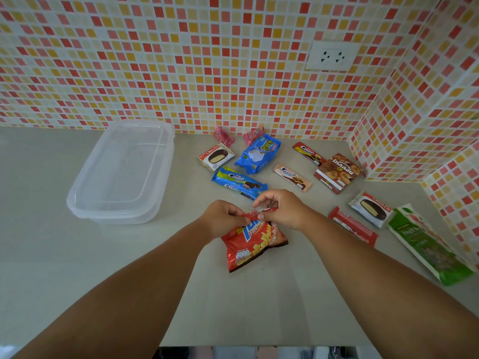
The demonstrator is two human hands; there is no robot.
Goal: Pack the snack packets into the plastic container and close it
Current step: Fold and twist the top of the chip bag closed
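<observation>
A red potato chip bag (pixel 252 246) hangs by its top seam in front of me, pinched by my left hand (pixel 224 220) and my right hand (pixel 281 209). The clear plastic container (pixel 121 174) stands at the left with its lid on top. Loose packets lie behind and to the right: a choco pie (pixel 216 156), a blue bag (pixel 259 154), blue cream cookies (pixel 237 182), two slim cookie packs (pixel 293 176) (pixel 308 152), a brown box (pixel 338 172), two pink candies (pixel 224 137) (pixel 254 134), another choco pie (pixel 370 208), a red bar (pixel 353 225) and a green nuts pouch (pixel 427 243).
The grey counter (pixel 259 301) meets a mosaic tiled wall behind and at the right corner. A white power socket (pixel 331 57) sits on the back wall. The counter's front edge runs along the bottom of the view.
</observation>
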